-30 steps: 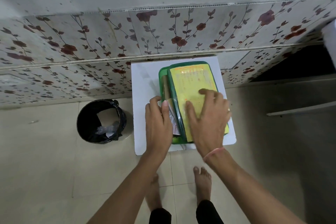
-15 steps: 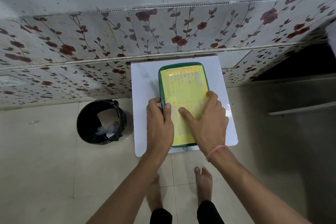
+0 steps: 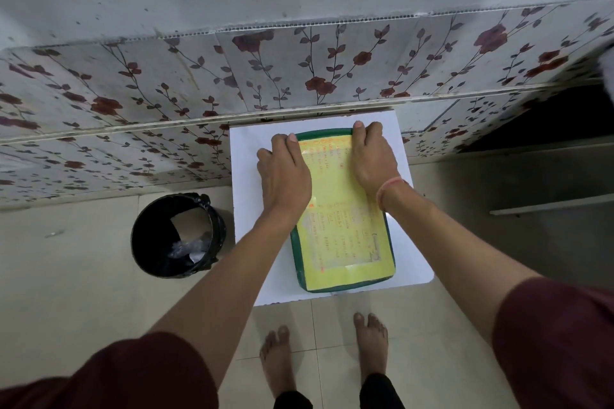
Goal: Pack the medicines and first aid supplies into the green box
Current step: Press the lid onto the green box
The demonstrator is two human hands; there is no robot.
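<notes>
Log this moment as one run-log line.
green plastic box: lid on, on white table | left hand: grips far-left corner | right hand: grips far-right corner

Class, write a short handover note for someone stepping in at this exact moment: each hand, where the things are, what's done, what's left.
Left hand: grips the far left corner of the green box, thumb on the lid.
Right hand: grips the far right corner in the same way.
The box lies on the white table with its lid on; the contents are hidden.
Done: the box appears packed and covered.
Left: probably press the lid's corners fully shut, then let go.
</notes>
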